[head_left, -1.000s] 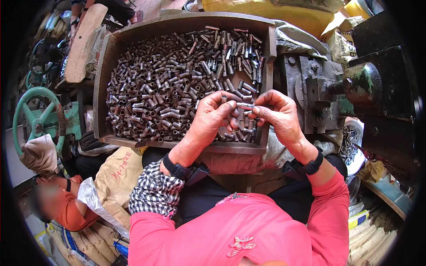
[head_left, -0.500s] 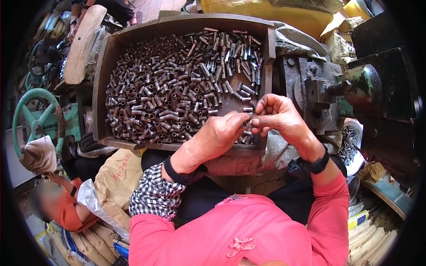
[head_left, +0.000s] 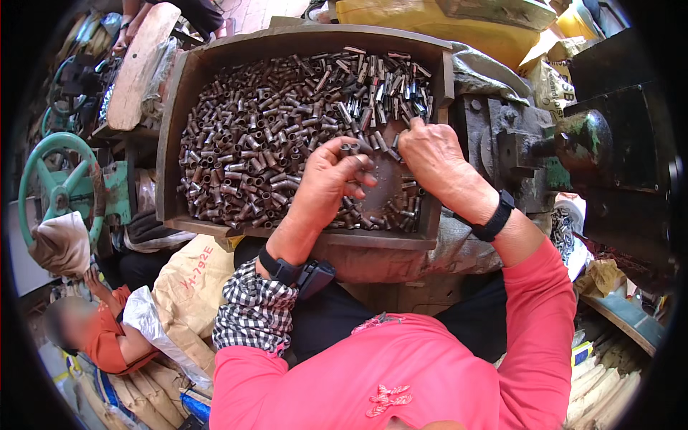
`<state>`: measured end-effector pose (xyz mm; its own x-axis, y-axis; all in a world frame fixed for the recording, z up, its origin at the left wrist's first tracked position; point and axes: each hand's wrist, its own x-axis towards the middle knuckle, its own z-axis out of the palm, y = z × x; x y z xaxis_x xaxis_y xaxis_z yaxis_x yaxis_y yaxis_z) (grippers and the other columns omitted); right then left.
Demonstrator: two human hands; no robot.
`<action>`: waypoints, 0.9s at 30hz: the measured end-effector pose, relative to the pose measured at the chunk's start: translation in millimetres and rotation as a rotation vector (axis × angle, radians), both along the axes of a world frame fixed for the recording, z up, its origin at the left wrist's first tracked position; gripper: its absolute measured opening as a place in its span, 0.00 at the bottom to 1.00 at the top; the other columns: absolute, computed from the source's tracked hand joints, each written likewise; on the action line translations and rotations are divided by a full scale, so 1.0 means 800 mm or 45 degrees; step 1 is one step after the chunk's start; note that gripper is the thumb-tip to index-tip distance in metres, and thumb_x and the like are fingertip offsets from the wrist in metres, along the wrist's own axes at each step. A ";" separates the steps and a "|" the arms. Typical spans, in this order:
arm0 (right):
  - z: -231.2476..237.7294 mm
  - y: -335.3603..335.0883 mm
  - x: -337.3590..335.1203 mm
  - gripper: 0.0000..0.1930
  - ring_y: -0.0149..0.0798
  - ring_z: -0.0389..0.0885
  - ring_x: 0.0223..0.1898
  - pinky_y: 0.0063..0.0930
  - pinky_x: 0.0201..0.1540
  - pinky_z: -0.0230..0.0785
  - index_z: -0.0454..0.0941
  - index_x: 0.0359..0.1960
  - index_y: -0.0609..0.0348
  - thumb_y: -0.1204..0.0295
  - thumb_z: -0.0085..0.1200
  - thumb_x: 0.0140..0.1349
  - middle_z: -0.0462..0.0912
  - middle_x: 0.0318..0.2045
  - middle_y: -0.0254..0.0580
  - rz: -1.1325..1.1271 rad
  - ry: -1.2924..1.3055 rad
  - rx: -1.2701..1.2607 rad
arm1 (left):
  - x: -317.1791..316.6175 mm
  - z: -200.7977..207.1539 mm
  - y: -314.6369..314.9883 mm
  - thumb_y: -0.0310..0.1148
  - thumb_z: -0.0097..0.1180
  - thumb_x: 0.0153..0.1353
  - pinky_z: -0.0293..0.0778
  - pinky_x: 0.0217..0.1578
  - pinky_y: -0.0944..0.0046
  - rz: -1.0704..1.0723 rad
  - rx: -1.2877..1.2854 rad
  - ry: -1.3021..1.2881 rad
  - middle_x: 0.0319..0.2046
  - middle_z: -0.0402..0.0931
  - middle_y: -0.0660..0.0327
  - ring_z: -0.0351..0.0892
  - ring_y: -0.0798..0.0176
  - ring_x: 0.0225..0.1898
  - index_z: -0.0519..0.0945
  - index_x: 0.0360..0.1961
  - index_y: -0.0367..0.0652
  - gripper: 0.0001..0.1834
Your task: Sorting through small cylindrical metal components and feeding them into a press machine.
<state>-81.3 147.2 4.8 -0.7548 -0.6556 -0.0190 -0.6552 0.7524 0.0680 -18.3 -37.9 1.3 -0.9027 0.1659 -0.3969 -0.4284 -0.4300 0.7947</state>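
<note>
A wooden tray in front of me holds a heap of short dark metal tubes with flared ends. Shinier slotted metal pieces lie at its far right. Over the tray's middle, my left hand is closed with short metal tubes pinched between thumb and fingers, open ends facing up. My right hand reaches to the tray's right side, beside the shiny pieces. Its fingers are bent downward and pressed together; anything at the tips is hidden behind the hand.
A dark, greasy machine stands close to the tray's right. Left of the tray is a green handwheel with a cloth on it. A person in orange is at the lower left, near a tan sack. A container of metal pieces sits below the machine.
My hands were together over the tray's near right corner. Now the left has moved left and up with tubes in its fingers, while the right has moved farther into the tray.
</note>
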 end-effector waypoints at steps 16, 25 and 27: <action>-0.002 -0.003 -0.008 0.06 0.47 0.81 0.30 0.38 0.32 0.72 0.78 0.22 0.62 0.75 0.49 0.49 0.80 0.27 0.50 -0.005 -0.228 -0.148 | 0.015 -0.010 0.009 0.26 0.52 0.50 0.76 0.24 0.59 -0.755 -2.335 1.066 0.27 0.73 0.56 0.80 0.54 0.25 0.72 0.27 0.41 0.03; 0.011 0.045 0.013 0.11 0.41 0.79 0.23 0.33 0.26 0.71 0.76 0.33 0.63 0.70 0.59 0.51 0.79 0.22 0.47 -0.212 -0.471 -1.003 | 0.016 -0.006 0.010 0.27 0.56 0.48 0.74 0.25 0.59 -0.478 -1.952 1.053 0.25 0.75 0.52 0.79 0.57 0.23 0.71 0.31 0.37 0.10; 0.010 0.050 0.037 0.11 0.24 0.73 0.21 0.22 0.20 0.66 0.75 0.36 0.64 0.73 0.59 0.53 0.77 0.21 0.36 -0.580 -1.090 -1.412 | 0.015 0.006 0.017 0.26 0.56 0.49 0.73 0.23 0.62 -0.449 -1.664 0.947 0.24 0.76 0.54 0.78 0.61 0.21 0.71 0.34 0.35 0.11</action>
